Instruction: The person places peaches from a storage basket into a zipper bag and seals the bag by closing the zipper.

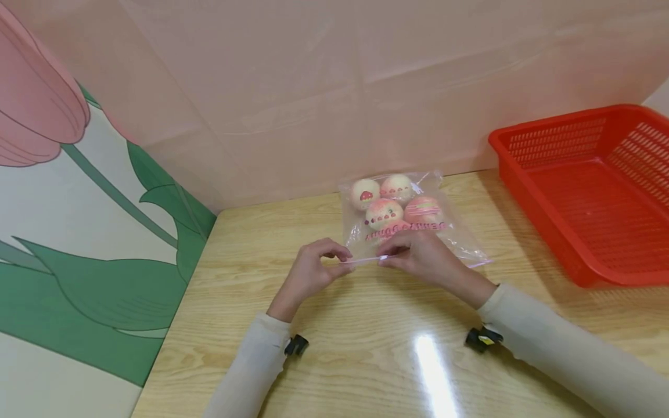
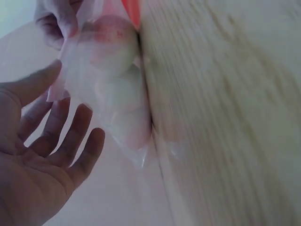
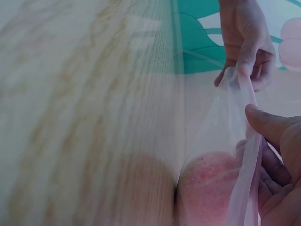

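A clear zip bag (image 1: pixel 457 235) with red print lies on the wooden table, holding several pink-and-cream peaches (image 1: pixel 384 212). My left hand (image 1: pixel 312 268) pinches the near left corner of its opening between thumb and forefinger. At the zip strip (image 1: pixel 360 260), my right hand (image 1: pixel 422 255) pinches the edge beside a small white slider (image 1: pixel 384 257). In the right wrist view, the thumb (image 3: pixel 268 122) presses on the strip while the fingers lie behind it. The left wrist view shows the other left fingers (image 2: pixel 80 127) spread loosely below the bag's edge.
A red plastic basket (image 1: pixel 564 232) with slotted sides stands on the right of the table. Behind the table hangs a pale pink covering (image 1: pixel 292 104). A wall with painted tulips (image 1: pixel 104 244) rises at the left edge.
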Available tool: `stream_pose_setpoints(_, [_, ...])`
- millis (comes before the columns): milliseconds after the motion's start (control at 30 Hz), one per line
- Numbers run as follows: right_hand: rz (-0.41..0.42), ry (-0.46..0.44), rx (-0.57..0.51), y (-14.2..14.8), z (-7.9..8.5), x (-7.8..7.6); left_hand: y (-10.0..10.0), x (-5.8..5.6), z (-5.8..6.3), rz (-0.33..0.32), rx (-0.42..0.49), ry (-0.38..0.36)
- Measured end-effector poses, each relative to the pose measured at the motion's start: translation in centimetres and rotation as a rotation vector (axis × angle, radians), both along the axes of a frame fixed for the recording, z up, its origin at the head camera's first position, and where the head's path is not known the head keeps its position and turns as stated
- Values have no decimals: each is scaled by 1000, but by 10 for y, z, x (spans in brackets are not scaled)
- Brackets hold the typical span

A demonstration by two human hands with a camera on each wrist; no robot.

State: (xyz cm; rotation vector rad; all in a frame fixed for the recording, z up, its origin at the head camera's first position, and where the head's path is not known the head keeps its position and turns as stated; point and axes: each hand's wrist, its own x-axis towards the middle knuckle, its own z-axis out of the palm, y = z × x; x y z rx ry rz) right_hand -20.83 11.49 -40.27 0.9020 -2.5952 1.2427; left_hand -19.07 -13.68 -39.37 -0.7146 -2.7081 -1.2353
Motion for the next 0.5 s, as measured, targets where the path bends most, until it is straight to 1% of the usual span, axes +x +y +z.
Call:
stream_pose_setpoints(167, [8, -8, -18, 0, 0, 0, 2, 0, -1, 25, -7, 47])
stream_pose_setpoints(333, [30, -1, -38, 2, 0, 0, 2, 0, -1, 47, 14, 34])
stream_pose_setpoints(500, [54, 21, -45, 5, -1, 0, 2, 0, 0, 76, -19, 54])
